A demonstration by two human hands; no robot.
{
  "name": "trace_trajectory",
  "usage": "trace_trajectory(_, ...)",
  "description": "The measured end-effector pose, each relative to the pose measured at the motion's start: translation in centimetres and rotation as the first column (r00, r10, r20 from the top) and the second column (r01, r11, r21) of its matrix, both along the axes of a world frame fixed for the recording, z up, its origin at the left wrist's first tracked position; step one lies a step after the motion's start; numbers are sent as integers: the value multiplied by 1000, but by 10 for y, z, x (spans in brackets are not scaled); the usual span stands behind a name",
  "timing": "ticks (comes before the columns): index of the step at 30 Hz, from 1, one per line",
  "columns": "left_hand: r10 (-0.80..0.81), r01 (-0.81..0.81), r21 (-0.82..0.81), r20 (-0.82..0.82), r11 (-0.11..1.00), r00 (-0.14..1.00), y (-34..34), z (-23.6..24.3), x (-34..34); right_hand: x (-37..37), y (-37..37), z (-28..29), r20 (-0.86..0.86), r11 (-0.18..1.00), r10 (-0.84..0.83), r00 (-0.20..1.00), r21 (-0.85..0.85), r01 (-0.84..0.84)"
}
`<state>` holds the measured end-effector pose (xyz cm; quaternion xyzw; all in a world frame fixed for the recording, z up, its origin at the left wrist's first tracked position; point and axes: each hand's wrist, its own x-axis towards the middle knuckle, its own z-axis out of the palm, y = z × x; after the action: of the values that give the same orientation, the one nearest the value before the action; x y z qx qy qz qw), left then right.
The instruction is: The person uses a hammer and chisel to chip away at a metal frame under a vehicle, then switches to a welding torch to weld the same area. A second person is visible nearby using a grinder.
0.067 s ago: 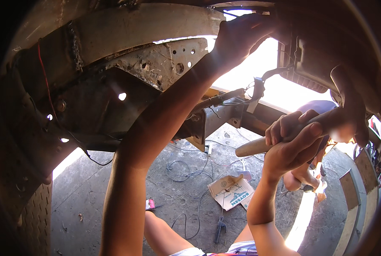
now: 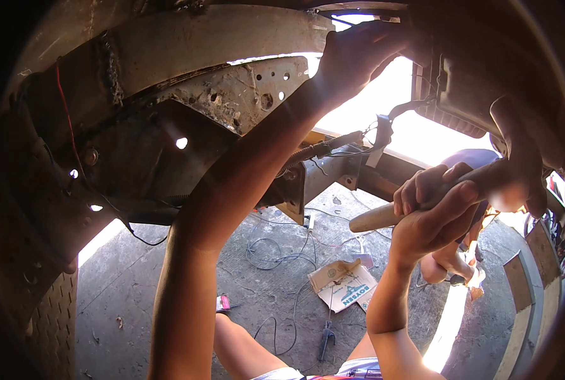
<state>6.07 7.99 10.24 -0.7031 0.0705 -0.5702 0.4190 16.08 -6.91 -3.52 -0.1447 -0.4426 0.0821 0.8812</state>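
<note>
My right hand (image 2: 436,206) is closed around the wooden handle of a hammer (image 2: 372,219). Its dark head (image 2: 522,142) is up at the right, in shadow near the underside of the metal body. Stretched up high, my left hand (image 2: 365,54) reaches to the dark metal at the top. Its fingertips vanish in shadow, so what they touch or hold is hidden. Beside my left forearm runs a rusty, perforated metal bracket (image 2: 232,95) below a curved beam (image 2: 206,38).
A taped wiring bundle (image 2: 323,149) hangs across the middle, and a thin red wire (image 2: 64,107) at the left. On the concrete floor lie a flattened carton (image 2: 344,286), a coiled cable (image 2: 263,253) and an electrode holder (image 2: 325,341). Another person (image 2: 450,263) crouches beyond my right hand.
</note>
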Motion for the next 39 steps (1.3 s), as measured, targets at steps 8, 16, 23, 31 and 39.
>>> trace_trajectory(8,37,-44,71,97,996,995,6,5,2,-16,33,29,247,992,-112,963,-30,123)
trace_trajectory(16,-206,164,-326,-99,931,974,12,2,-14,-10,29,-11,0,936,334,942,-119,-332)
trace_trajectory(23,43,-42,3,-53,999,998,10,-1,2,-2,12,-2,-37,961,249,968,-115,-252)
trace_trajectory(31,62,-62,8,22,998,998,10,2,0,-2,9,-4,-65,970,241,968,-25,-243)
trace_trajectory(39,68,-69,8,47,998,997,11,2,-2,-4,24,17,87,984,112,990,126,-123)
